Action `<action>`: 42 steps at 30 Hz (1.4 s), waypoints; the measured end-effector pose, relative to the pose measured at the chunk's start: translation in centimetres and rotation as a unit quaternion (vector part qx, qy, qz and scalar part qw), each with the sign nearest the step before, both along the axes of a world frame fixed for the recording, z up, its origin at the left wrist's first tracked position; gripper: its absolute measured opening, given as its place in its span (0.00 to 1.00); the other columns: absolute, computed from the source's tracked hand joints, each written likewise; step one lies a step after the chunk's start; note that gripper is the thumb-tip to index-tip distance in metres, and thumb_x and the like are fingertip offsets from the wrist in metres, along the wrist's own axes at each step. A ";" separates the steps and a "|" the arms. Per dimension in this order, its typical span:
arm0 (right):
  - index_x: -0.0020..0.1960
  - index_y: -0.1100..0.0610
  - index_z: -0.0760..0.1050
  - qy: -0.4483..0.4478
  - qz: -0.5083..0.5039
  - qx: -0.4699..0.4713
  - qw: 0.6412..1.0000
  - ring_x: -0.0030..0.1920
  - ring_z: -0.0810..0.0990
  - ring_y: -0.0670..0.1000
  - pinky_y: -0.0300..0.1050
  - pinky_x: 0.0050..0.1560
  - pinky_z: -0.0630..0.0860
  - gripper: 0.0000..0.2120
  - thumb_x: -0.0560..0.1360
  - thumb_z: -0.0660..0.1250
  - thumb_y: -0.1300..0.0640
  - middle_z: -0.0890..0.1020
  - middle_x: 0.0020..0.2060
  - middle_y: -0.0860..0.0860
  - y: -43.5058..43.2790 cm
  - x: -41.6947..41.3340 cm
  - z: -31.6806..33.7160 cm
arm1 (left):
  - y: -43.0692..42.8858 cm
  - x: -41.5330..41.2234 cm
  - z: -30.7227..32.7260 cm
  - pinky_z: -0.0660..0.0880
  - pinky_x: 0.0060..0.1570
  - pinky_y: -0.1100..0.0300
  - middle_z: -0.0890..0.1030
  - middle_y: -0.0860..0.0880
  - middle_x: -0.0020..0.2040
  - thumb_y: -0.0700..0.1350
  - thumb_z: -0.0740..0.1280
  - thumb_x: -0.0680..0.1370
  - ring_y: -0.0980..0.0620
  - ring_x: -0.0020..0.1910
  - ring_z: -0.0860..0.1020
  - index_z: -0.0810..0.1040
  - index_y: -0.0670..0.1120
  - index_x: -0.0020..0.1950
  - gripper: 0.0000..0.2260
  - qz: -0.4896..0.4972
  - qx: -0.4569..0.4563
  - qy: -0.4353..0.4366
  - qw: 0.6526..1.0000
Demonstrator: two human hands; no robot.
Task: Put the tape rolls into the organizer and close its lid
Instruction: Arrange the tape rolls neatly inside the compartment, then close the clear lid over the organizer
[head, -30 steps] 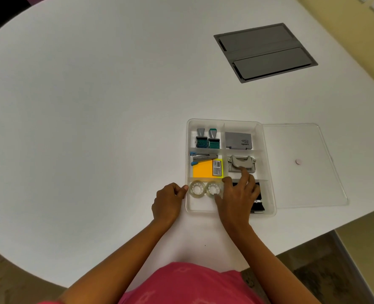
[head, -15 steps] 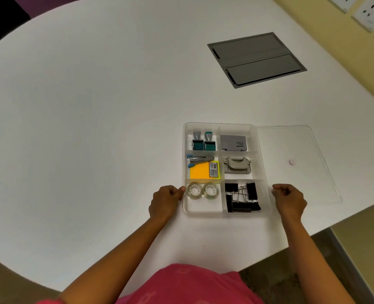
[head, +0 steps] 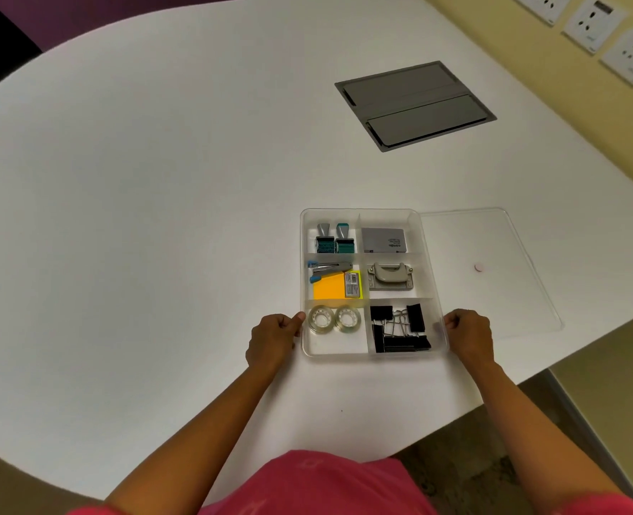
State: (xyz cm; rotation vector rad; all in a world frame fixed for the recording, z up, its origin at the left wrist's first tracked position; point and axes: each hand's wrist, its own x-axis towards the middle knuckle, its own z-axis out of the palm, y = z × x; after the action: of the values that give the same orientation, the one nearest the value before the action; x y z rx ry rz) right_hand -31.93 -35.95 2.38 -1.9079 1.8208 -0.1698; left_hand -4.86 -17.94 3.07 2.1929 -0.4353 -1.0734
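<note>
A clear plastic organizer [head: 359, 211] with six compartments sits open near the table's front edge. Two clear tape rolls [head: 335, 320] lie side by side in its front-left compartment. The clear lid [head: 500, 239] lies flat on the table just right of the organizer, a small pink dot at its middle. My left hand [head: 274, 338] is curled against the organizer's left wall, thumb on the rim. My right hand [head: 469, 334] is curled against its right wall, over the lid's near left corner. Whether that hand pinches the lid or the organizer wall I cannot tell.
The other compartments hold two stamps [head: 335, 239], a grey box [head: 384, 240], a stapler [head: 329, 268] on an orange note pad [head: 331, 289], a hole punch [head: 390, 276] and black binder clips [head: 398, 328]. A grey cable hatch [head: 415, 105] is set in the table farther back. The table edge runs close on the right.
My right hand left the organizer's front compartments and went to its right wall, uncovering the binder clips. The left hand stayed at the left wall. The camera view tilted slightly.
</note>
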 end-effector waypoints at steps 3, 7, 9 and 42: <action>0.41 0.64 0.79 0.051 0.013 -0.021 0.998 0.40 0.79 0.59 0.44 0.38 0.72 0.05 0.73 0.65 0.67 0.83 0.42 0.60 0.4 0.5 0.6 | 0.1 0.5 0.3 0.79 0.51 0.47 0.85 0.47 0.39 0.61 0.65 0.74 0.46 0.41 0.83 0.78 0.50 0.31 0.18 0.003 0.004 0.005 1.000; 0.39 0.67 0.75 0.105 0.022 -0.143 0.984 0.35 0.77 0.60 0.47 0.33 0.70 0.06 0.70 0.69 0.64 0.78 0.36 0.63 0.9 1.4 2.0 | 0.2 1.0 0.5 0.79 0.50 0.47 0.85 0.45 0.39 0.61 0.65 0.74 0.45 0.41 0.83 0.78 0.49 0.31 0.19 0.000 0.002 0.011 1.000; 0.38 0.66 0.74 0.111 0.026 -0.191 0.975 0.33 0.74 0.59 0.46 0.31 0.64 0.03 0.69 0.67 0.67 0.77 0.34 0.64 0.8 1.9 2.9 | 0.3 1.0 0.5 0.79 0.49 0.47 0.85 0.45 0.39 0.61 0.65 0.74 0.45 0.41 0.83 0.78 0.49 0.32 0.18 0.000 0.001 0.010 1.000; 0.28 0.52 0.62 -0.468 -0.146 -0.067 0.869 0.28 0.68 0.52 0.48 0.34 0.69 0.21 0.78 0.65 0.57 0.68 0.26 0.56 8.2 7.3 14.2 | 0.7 0.1 4.4 0.80 0.49 0.53 0.81 0.45 0.52 0.48 0.57 0.82 0.47 0.49 0.82 0.76 0.44 0.58 0.12 0.182 -0.253 0.359 0.880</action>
State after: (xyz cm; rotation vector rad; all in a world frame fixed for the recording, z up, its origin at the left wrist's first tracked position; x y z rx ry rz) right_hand -24.64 -27.76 16.58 -1.2205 1.3781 -1.1329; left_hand -4.81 -17.21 7.43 1.2277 0.0441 -1.2796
